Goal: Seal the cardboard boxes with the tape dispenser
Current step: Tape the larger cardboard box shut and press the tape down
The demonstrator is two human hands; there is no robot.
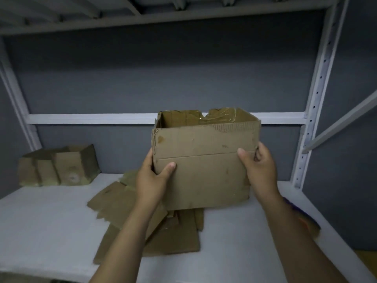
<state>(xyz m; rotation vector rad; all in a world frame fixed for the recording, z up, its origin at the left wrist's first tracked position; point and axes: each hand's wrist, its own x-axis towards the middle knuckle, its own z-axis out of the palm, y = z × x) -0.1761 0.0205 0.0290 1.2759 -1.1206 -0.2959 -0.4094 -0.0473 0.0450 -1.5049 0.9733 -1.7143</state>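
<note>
Box (204, 160) is held up w/ both hands above the white shelf (51, 211), top open, old tape on the far inner wall. Left hand (152, 180) grips the box's left edge, thumb across the front, fingers hidden behind. Right hand (258, 170) grips the right edge the same way. Flat cardboard (175, 237) lies on the shelf under the box. 2nd box (59, 166) sits at far left, well apart.
</note>
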